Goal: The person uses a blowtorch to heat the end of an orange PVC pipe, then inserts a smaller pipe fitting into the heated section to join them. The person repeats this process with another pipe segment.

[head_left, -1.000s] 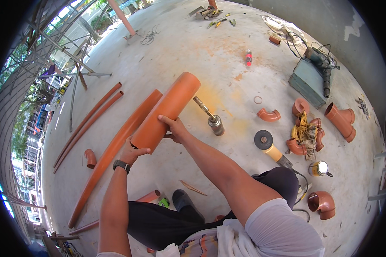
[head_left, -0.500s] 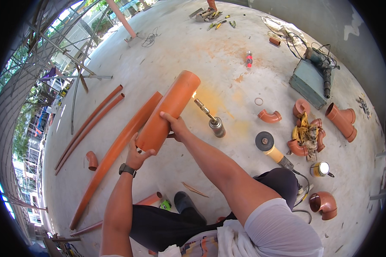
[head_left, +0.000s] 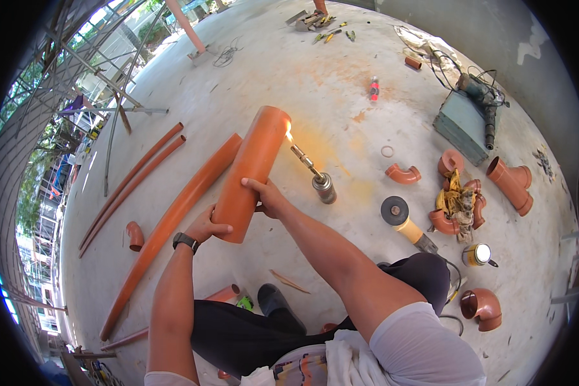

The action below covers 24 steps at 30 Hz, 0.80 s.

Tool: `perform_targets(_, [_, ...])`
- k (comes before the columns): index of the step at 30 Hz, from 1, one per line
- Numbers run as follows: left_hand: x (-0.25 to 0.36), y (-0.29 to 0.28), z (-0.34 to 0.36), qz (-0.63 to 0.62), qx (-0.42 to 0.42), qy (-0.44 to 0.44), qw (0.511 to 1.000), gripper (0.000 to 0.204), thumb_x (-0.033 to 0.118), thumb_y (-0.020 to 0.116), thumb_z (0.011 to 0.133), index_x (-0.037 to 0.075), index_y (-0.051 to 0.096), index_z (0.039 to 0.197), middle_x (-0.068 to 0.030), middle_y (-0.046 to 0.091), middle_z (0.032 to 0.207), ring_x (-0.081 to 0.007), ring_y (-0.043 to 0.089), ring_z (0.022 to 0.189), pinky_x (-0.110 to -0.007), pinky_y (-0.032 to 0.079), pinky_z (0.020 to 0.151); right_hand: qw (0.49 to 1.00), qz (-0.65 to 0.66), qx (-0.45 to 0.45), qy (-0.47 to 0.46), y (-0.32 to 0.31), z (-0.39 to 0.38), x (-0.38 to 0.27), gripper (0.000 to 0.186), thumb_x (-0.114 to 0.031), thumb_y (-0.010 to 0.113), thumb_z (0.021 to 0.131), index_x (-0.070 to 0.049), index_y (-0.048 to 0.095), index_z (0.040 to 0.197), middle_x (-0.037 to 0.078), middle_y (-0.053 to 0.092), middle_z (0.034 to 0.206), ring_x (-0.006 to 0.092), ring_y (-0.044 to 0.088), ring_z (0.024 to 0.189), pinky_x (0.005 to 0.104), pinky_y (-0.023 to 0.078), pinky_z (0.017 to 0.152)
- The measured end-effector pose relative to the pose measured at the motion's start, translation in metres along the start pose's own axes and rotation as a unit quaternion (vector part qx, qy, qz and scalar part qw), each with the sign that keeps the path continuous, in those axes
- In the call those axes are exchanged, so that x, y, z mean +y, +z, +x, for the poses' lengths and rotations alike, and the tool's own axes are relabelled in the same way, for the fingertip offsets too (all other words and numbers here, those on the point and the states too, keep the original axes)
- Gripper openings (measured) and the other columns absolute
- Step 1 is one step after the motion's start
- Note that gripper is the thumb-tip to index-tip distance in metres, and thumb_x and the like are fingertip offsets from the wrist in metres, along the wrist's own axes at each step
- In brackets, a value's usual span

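Both my hands grip a short, thick orange pipe (head_left: 252, 162) tilted upward and away from me. My left hand (head_left: 209, 224) is closed round its near end, thumb over the front. My right hand (head_left: 269, 196) holds it a little higher on the right side, some fingers hidden behind it. A blowtorch on a gas canister (head_left: 323, 188) stands on the floor with its nozzle pointed up, and its flame touches or licks the pipe's upper right end. A longer orange pipe (head_left: 168, 233) lies just left of the held one.
Two thin pipes (head_left: 135, 180) lie left, near scaffolding (head_left: 119, 96). At right are an angle grinder (head_left: 410, 235), elbow fittings (head_left: 402, 172), a tee fitting (head_left: 514, 190), an open can (head_left: 477, 254) and a metal box (head_left: 460, 125) with a power tool. Hand tools (head_left: 321, 32) lie far back by a wall (head_left: 514, 45).
The held pipe has turned more upright, its lower end moving right and down with my hands. A flame, not visible a second ago, now shows clearly against its upper end.
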<state>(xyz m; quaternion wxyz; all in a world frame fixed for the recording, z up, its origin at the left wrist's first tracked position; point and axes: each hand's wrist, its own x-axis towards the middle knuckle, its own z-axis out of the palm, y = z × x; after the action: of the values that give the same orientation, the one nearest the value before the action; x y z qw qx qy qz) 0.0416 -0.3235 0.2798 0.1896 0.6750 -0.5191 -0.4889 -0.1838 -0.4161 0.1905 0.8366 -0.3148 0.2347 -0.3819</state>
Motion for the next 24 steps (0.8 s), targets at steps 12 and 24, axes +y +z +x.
perform_targets(12, [0.037,0.023,-0.012,0.275,0.088,-0.01,0.957,0.133,0.042,0.103,0.047,-0.004,0.042,0.156,-0.0207,0.062,0.145,-0.0335,0.063,0.132,-0.045,0.05,0.114,0.999,0.002,0.04,-0.009,0.011,-0.008,-0.005,0.099,-0.058,0.085,0.085,-0.006,0.041,0.156,0.023,0.058,0.145,0.0409,0.062,0.131,0.0654,0.057,0.1])
perform_targets(24, [0.01,0.01,0.011,-0.03,-0.012,-0.001,0.999,0.114,0.042,0.097,0.073,-0.001,0.039,0.161,-0.0172,0.061,0.147,-0.0267,0.06,0.135,-0.041,0.048,0.116,1.0,0.015,0.001,-0.009,0.005,-0.004,-0.001,0.095,-0.053,0.086,0.085,-0.007,0.042,0.156,0.021,0.06,0.144,0.0391,0.066,0.127,0.0599,0.06,0.096])
